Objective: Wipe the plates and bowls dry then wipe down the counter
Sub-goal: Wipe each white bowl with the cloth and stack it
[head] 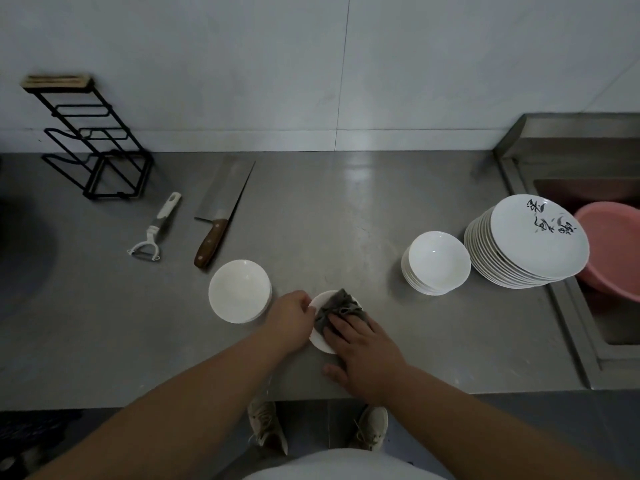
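Small bowl [320,339]: white, over the counter [104,323] close to its front edge, between both hands.
Left hand [292,315]: curled round the small bowl's left rim, thumb on the edge, gripping it.
Right hand [367,351]: fingers nearly straight, pressing a grey cloth [341,308] into the small bowl; thumb spread aside, off the cloth.
Cloth: bunched, covering much of the small bowl's inside.
Just left of the small bowl: low bowl stack [239,291], near the left hand but apart from it.
Right of the small bowl: taller bowl stack [436,261], well apart; beside that, a high pile of plates [533,237], black brush marks on the top one.
Farther right of the small bowl: pink basin [613,244] in the sink [588,341], cut off by the frame edge.
Behind and left of the small bowl: cleaver [221,202] with a wooden handle, white peeler [157,230], black wire rack [93,143] by the wall.
Below the small bowl: pale shoes [266,427] on the floor.
Hidden: the small bowl's right rim and centre under cloth and right hand; left fingertips behind the rim.
Hard to tell: whether the small bowl rests on the counter or is lifted; dim light blurs fine detail.
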Tool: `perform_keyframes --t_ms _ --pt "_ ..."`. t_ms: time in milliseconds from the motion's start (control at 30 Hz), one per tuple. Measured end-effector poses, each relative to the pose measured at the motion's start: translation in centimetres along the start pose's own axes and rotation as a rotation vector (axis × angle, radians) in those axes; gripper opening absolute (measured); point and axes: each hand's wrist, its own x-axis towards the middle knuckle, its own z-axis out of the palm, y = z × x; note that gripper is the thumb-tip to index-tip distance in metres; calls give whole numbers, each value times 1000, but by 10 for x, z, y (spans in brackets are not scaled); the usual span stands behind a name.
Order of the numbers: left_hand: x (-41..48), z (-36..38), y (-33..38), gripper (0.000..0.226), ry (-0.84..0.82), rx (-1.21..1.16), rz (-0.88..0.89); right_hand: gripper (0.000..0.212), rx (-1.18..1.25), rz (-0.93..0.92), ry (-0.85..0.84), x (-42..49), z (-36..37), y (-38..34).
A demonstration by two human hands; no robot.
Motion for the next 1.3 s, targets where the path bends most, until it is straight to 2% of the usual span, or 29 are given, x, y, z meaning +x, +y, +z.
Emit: perform_keyframes --t_ms 100,167,233,333,400,500,567,633,700,767,833,933,1000,1067,1133,1167,1200,1267,1300 --pt "-15 22 -8 19 -48 -261 -244 75 38 92 -6 1 3 -8" --pt "-22 27 -6 24 -136 -346 -300 78 66 88 -17 -1 2 -8" --pt "-16 18 -1 20 -143 -199 -187 80 52 36 -10 -3 3 -1" --pt "5 -1 9 16 2 29 23 77 3 -23 -22 -2 2 9" --pt "15 -6 15 15 7 100 87 77 16 -16 -37 0 2 10" --pt "7 -1 19 14 57 91 51 80 78 24 -57 -2 2 4" --pt "-6 12 13 16 79 13 -59 84 113 67 -69 -4 1 0" --pt "-16 27 3 21 -27 -208 -235 90 146 102 -83 -6 -4 -1" --pt "-23 32 2 20 -184 -360 -295 96 162 100 -86 -7 -6 2" --pt "-18 24 4 27 -204 -187 -168 89 144 73 -94 -8 -4 7" --pt "-6 11 11 36 -101 67 12 80 126 45 -97 -8 0 12" --pt "7 4 19 15 -29 170 189 80 113 37 -108 -7 2 15" --pt "3 10 19 11 -15 78 126 82 126 55 -107 -7 1 14" --pt "-7 21 19 10 4 -76 -23 84 131 104 -107 -7 -3 11" --pt "-19 36 21 14 -99 -125 -161 86 169 140 -116 -5 -9 6" --pt "-23 42 22 21 -188 -108 -172 85 173 145 -120 -6 -14 2" --pt "-25 46 22 27 -209 -74 -169 79 150 130 -88 -6 -15 -1" --pt "-23 36 23 26 -117 -94 -155 70 103 101 -9 -8 -15 -3" --pt "-17 28 21 23 -54 -82 -122 77 138 114 -45 -8 -15 -2"
